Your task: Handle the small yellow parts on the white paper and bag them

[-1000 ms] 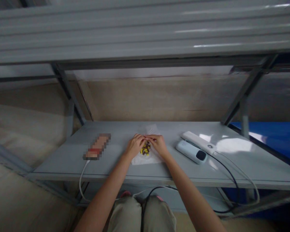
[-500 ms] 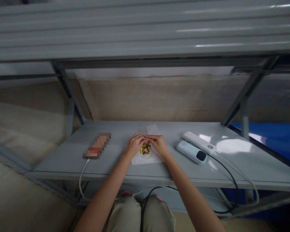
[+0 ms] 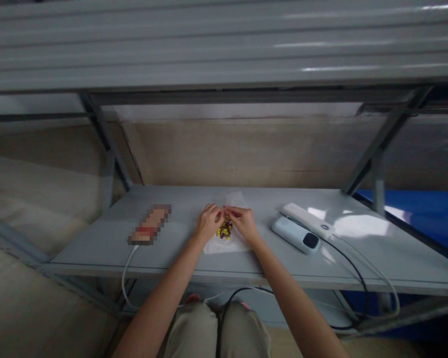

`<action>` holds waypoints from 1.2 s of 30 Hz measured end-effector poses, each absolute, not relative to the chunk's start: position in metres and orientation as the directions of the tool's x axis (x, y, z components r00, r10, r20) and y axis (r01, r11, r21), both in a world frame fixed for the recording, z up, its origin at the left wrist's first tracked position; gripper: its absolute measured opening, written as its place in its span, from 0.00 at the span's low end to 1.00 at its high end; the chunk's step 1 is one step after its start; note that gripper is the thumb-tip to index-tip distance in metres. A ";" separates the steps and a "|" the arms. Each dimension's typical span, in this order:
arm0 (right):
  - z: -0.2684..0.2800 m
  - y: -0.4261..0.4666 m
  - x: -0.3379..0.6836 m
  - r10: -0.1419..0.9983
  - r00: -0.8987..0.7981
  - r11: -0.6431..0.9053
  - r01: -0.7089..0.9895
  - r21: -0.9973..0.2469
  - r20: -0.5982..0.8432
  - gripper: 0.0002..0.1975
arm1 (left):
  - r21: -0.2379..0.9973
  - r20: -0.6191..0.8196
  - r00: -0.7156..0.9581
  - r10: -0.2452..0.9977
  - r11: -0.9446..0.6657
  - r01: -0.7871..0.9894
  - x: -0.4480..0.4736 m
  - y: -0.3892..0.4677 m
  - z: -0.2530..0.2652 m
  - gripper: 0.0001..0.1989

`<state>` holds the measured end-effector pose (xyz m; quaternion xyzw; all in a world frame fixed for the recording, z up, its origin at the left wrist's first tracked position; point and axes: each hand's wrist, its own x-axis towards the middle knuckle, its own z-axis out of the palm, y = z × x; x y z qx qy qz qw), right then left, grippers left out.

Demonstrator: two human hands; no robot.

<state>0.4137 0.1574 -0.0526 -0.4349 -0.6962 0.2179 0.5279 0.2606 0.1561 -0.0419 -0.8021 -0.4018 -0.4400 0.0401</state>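
Observation:
A clear plastic bag [image 3: 212, 245] lies on the grey shelf with several small yellow and dark brown pieces [image 3: 224, 231] inside it. My left hand [image 3: 209, 219] bends over the bag's left side, its fingers pinched on the plastic near the gathered part. From the right, my right hand [image 3: 244, 219] pinches the same part with thumb and fingers. Both sets of fingertips almost meet above the pieces. The bag's upper end [image 3: 237, 198] spreads out beyond the hands. Exactly how the plastic runs between the fingertips is too small to tell.
On the shelf [image 3: 182, 196], a blurred-out phone [image 3: 151, 224] with a white cable lies to the left. A light-blue device [image 3: 294, 234] and a white power strip [image 3: 309, 219] with cables lie to the right. Ridged grey metal [image 3: 224, 49] overhangs the shelf.
My fingertips have drawn slightly apart over the bag, and the right fingers have tilted up a little. The bag and the other things stay in place.

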 end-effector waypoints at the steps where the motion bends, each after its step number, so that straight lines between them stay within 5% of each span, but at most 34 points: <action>1: -0.053 0.158 0.414 0.840 -0.042 0.518 0.361 -0.775 0.542 0.12 | 0.298 0.751 0.256 0.608 -0.659 0.691 0.260 0.156 -0.042 0.06; 9: -0.047 0.155 0.416 0.851 -0.032 0.499 0.359 -0.789 0.524 0.10 | 0.286 0.768 0.243 0.592 -0.657 0.697 0.257 0.154 -0.039 0.06; 14: -0.044 0.153 0.412 0.847 -0.134 0.529 0.307 -0.791 0.514 0.09 | 0.207 0.732 0.384 0.562 -0.721 0.661 0.260 0.150 -0.040 0.06; 22: -0.051 0.160 0.414 0.876 -0.067 0.482 0.175 -0.859 0.478 0.17 | 0.173 0.716 0.488 0.500 -0.804 0.569 0.263 0.146 -0.041 0.06; 27: -0.044 0.156 0.418 0.903 -0.113 0.409 -0.068 -0.910 0.414 0.21 | 0.486 0.748 0.207 0.630 -0.733 0.476 0.260 0.160 -0.048 0.14; 30: -0.040 0.153 0.419 0.915 -0.159 0.349 -0.143 -0.926 0.370 0.23 | 0.793 0.573 -0.010 0.820 -0.551 0.260 0.259 0.177 -0.058 0.20; 33: -0.041 0.153 0.418 0.931 -0.199 0.264 -0.210 -0.941 0.305 0.23 | 0.955 0.295 0.087 0.951 -0.294 -0.029 0.259 0.184 -0.061 0.23; 36: -0.043 0.154 0.418 0.942 -0.175 0.240 -0.251 -0.938 0.288 0.22 | 0.965 0.235 0.201 0.951 -0.204 -0.162 0.257 0.181 -0.057 0.25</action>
